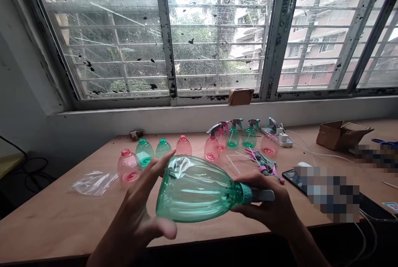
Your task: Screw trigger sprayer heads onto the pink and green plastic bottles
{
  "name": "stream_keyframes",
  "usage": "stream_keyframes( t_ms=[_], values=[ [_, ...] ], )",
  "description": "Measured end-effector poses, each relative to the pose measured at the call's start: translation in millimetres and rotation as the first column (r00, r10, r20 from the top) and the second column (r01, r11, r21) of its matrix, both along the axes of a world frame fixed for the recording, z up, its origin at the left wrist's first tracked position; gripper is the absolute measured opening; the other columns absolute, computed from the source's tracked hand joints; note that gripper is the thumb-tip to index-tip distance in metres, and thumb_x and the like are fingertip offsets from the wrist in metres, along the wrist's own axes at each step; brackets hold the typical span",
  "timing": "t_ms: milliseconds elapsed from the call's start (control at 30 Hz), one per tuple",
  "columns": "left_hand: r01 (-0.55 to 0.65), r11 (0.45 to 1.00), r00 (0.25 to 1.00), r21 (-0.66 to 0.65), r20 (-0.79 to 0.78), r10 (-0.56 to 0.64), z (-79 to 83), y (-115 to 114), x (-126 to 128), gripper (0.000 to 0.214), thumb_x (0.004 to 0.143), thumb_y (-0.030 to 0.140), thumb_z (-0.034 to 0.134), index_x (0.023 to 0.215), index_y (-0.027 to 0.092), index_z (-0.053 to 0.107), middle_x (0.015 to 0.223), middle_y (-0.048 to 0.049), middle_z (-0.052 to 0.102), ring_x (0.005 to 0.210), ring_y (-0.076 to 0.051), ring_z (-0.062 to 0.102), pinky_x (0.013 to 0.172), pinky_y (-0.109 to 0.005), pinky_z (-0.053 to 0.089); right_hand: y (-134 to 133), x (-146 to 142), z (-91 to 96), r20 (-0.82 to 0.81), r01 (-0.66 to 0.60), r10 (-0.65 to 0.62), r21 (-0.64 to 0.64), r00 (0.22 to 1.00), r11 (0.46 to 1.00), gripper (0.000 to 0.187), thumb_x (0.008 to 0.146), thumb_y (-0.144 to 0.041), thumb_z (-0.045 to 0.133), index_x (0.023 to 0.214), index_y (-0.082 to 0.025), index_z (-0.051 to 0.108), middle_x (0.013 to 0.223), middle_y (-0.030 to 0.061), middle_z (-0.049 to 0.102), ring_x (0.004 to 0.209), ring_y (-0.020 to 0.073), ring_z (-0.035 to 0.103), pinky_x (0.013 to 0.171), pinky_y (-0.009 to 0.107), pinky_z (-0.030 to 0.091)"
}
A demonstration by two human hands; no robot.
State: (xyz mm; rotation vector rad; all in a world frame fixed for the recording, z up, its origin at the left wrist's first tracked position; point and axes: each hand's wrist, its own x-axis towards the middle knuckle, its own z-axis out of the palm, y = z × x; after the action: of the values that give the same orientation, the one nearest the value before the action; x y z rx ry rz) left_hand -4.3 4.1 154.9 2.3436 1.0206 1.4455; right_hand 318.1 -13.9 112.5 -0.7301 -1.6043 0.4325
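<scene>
A clear green spray bottle [195,190] lies on its side in the air above the table, its base toward the left. My right hand [273,205] is closed round its neck and trigger head [261,195]; the palm side is partly hidden. My left hand [139,205] spans the base, fingers at the far edge and thumb at the near lower edge. Behind the bottle stand open pink bottles, one at the left [128,167] and one in the middle [183,146], and two open green bottles [144,151]. Loose trigger heads [265,165] lie in a pile beyond my right hand.
Several bottles with trigger heads [233,136] stand near the window wall. A plastic bag [95,183] lies at the left. On the right are a phone [294,179], a power strip with chargers [283,140], cables and an open cardboard box [337,135]. The table's front edge runs below my hands.
</scene>
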Motion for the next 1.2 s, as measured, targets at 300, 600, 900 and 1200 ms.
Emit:
stream_keyframes(
  t_ms=[300, 600, 900, 1200],
  values=[
    [0.062, 0.996, 0.982, 0.067, -0.182, -0.049, 5.5, -9, 0, 0.129, 0.079, 0.080, 0.089, 0.182, 0.044, 0.021, 0.185, -0.0116, 0.040, 0.159, -0.052, 0.052, 0.123, -0.062, 0.055, -2, -8, 11.8, -0.342, -0.353, 0.240, -0.322, 0.908, 0.878, 0.038, 0.077, -0.045, 0.107, 0.097, -0.021, 0.086, 0.068, 0.0005, 0.079, 0.056, 0.0179, 0.074, 0.052, 0.025, 0.061],
    [-0.031, 0.983, 0.963, 0.183, -0.259, 0.078, 2.1, -9, -4, 0.084, 0.107, 0.053, 0.074, 0.178, 0.050, 0.029, 0.177, -0.0057, 0.052, 0.161, -0.039, 0.054, 0.117, -0.046, 0.062, -7, -1, 22.6, -0.405, -0.409, 0.234, -0.427, 0.884, 0.806, 0.044, 0.077, -0.045, 0.108, 0.099, -0.017, 0.082, 0.075, 0.0045, 0.084, 0.065, 0.0239, 0.083, 0.066, 0.036, 0.072],
    [-0.092, 0.979, 0.944, 0.184, -0.296, 0.144, -4.2, 2, -16, 0.116, 0.083, 0.088, 0.077, 0.180, 0.044, 0.030, 0.169, -0.0147, 0.063, 0.145, -0.052, 0.068, 0.113, -0.068, 0.060, -6, 2, 13.4, -0.242, -0.225, 0.159, -0.273, 0.957, 0.935, 0.033, 0.078, -0.040, 0.107, 0.098, -0.022, 0.088, 0.070, -0.0001, 0.077, 0.054, 0.0154, 0.071, 0.048, 0.021, 0.056],
    [0.070, 0.972, 0.987, 0.225, -0.155, -0.035, 17.3, -6, -9, 0.078, 0.095, 0.070, 0.081, 0.166, 0.050, 0.053, 0.095, 0.0030, 0.076, 0.084, -0.024, 0.078, 0.100, -0.041, 0.065, -9, 4, 13.5, -0.284, -0.309, 0.238, -0.236, 0.929, 0.921, 0.036, 0.077, -0.045, 0.107, 0.101, -0.025, 0.090, 0.070, -0.0010, 0.079, 0.051, 0.0133, 0.068, 0.046, 0.018, 0.054]
  ],
)
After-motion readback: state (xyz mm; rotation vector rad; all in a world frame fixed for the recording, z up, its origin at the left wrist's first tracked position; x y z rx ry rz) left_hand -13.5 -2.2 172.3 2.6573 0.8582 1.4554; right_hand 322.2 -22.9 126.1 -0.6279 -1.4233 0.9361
